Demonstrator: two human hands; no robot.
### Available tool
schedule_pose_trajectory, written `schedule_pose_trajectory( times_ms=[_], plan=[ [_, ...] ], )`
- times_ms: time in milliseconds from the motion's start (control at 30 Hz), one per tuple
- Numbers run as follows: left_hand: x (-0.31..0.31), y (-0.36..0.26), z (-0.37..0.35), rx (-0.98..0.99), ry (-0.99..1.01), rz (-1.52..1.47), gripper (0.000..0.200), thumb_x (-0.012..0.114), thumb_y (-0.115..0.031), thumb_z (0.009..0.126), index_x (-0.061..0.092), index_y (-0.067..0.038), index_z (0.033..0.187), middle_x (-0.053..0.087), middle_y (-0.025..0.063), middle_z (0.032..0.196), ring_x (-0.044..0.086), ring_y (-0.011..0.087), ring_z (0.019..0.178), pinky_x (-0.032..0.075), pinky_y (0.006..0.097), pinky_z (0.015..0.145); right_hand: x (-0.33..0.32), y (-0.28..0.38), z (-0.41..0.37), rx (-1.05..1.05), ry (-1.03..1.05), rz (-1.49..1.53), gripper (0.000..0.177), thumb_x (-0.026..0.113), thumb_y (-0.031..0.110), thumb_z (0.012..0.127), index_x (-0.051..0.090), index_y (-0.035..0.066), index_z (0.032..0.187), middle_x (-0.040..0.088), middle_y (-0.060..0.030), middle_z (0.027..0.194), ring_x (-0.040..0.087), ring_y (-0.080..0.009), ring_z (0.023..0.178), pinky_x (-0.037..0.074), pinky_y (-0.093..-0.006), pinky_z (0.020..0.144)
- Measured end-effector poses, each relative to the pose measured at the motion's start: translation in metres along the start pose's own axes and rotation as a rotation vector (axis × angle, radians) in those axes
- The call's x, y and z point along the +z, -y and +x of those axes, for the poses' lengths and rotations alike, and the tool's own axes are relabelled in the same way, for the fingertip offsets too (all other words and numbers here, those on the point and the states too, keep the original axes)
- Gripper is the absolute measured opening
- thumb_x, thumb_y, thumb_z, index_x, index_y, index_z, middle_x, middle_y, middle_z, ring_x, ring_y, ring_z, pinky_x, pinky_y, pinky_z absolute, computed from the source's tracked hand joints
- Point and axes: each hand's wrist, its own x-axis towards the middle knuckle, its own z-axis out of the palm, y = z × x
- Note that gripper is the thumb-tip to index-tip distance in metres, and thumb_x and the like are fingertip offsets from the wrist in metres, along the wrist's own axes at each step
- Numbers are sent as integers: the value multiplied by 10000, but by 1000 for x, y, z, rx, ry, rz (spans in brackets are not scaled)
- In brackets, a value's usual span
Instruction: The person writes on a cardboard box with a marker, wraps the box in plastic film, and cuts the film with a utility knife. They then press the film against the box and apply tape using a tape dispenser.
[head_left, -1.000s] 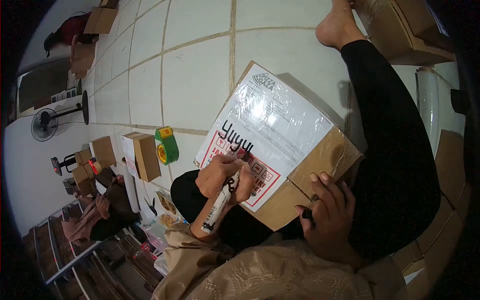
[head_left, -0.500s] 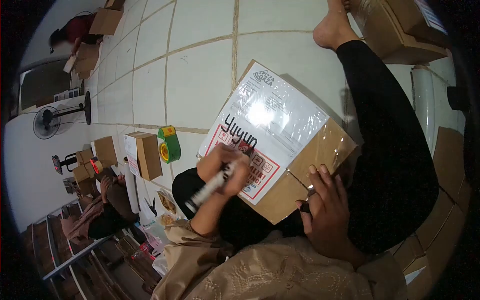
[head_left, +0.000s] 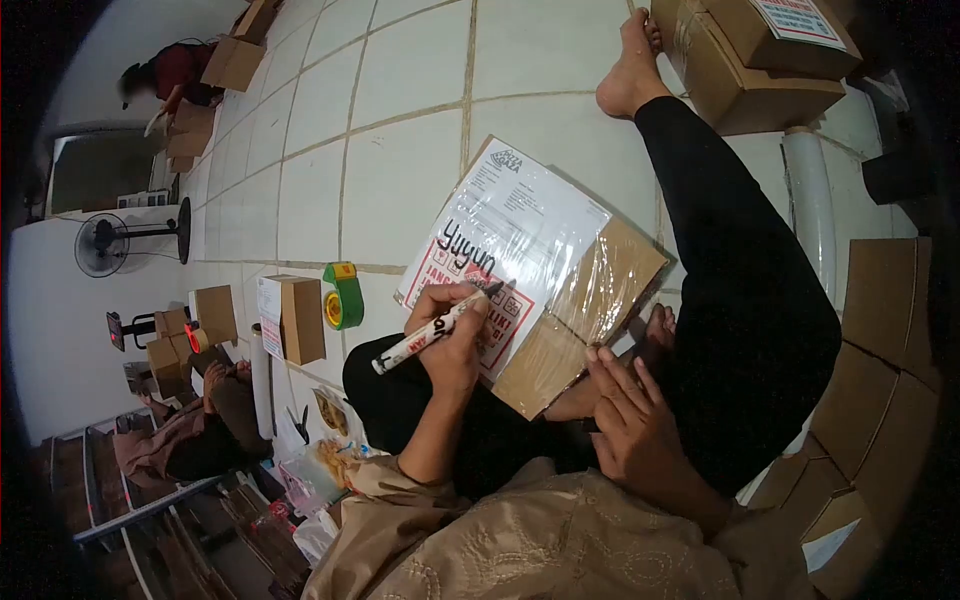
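My left hand (head_left: 452,335) is closed around a white marker (head_left: 412,343) with black print, its dark tip pointing up and right, close above a label. That white label (head_left: 520,215) lies under clear plastic on a cardboard box (head_left: 570,350) resting on my lap. "Yuyun" stands on it in thick black letters, above a red-bordered warning panel. My right hand (head_left: 640,425) has its fingertips on the box's near right edge. A small black piece, like the marker's cap (head_left: 588,426), is held by its thumb and partly hidden.
On the left are a green tape dispenser (head_left: 343,297), a labelled box (head_left: 292,318) and a standing fan (head_left: 105,244). Two other people (head_left: 180,75) are farther off. Cardboard boxes (head_left: 745,95) and a plastic film roll (head_left: 808,195) line the right side.
The view has shifted slightly. The box sits more to the left and lower in view. My left hand, blurred by motion before, now shows sharply with the marker tip right of the written name.
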Motion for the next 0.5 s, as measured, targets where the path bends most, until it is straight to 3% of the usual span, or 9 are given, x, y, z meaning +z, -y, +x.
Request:
schedule_pose_trajectory(
  times_ms=[33,100,133,200,467,500],
  plan=[
    [2,3,-1,-3,-2,3,100,628,-5,763,555,9,829,580,56,704,514,90,501,418,206,452,1,0,3,-32,-27,-2,172,553,67,801,544,-68,907,382,-225,1356,335,-328,1295,331,-546,976],
    [5,9,1,245,-44,297,85,632,7,747,556,10,785,584,61,706,516,90,495,413,207,472,2,1,6,-64,-54,-2,188,558,82,802,550,-68,916,402,-218,1344,355,-318,1285,341,-542,970],
    [5,10,1,243,-45,301,85,632,7,747,556,10,785,584,61,706,516,90,495,413,207,472,3,2,7,-47,-46,13,184,553,84,811,554,-68,913,418,-222,1328,370,-325,1273,345,-538,970],
    [6,11,1,472,3,509,88,630,10,732,556,19,779,588,78,705,529,86,520,414,208,497,2,1,7,-28,-40,33,181,549,87,819,558,-69,911,434,-225,1311,384,-333,1262,348,-535,971],
    [13,18,2,498,102,660,157,680,-64,755,586,41,825,598,73,702,552,89,604,444,220,551,2,0,6,-19,-52,80,136,576,71,819,544,-59,795,464,-268,1257,422,-364,1222,393,-493,962],
    [17,13,4,563,105,692,125,676,-49,741,584,24,783,588,65,659,548,89,551,435,210,515,3,0,6,-19,-47,82,136,576,71,819,544,-59,795,464,-268,1257,422,-364,1222,393,-493,962]
  ],
)
